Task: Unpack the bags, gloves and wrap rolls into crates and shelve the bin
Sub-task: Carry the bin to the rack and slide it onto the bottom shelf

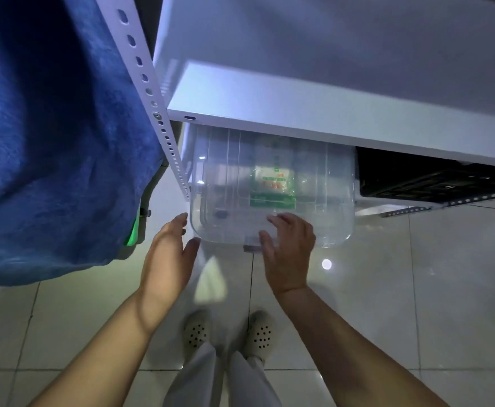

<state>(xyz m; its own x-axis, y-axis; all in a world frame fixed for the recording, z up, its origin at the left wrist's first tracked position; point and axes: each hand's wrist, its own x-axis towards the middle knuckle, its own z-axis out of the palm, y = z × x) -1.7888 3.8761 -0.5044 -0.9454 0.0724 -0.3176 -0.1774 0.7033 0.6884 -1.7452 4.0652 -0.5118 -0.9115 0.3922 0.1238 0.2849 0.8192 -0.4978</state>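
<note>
A: Which step is shown?

B: The last one, by my reading — shelving the clear bin (269, 183). It sits partly under the white shelf board (328, 118), on the lowest level of the rack, with its near end jutting out over the tiled floor (416, 289). A green-labelled packet (272, 186) shows through its walls; whether that lies inside the bin or behind it, I cannot tell.

A: And the hands?

B: Neither grips. The right hand (289, 248) lies with spread, relaxed fingers against the bin's near end; the left hand (170, 254) is open, palm turned inward, just beside the bin's left corner and seemingly clear of it.

A: What does the next move call for?

B: Probably an even push from both hands, straight back, until the near end sits flush under the board.

A: What stands around it?

B: The perforated white upright (149, 92) close on the left, a black crate (434, 180) on the same level to the right, and a blue cloth (49, 127) hanging at far left — the bin must pass squarely between upright and crate, or a corner may catch.
</note>
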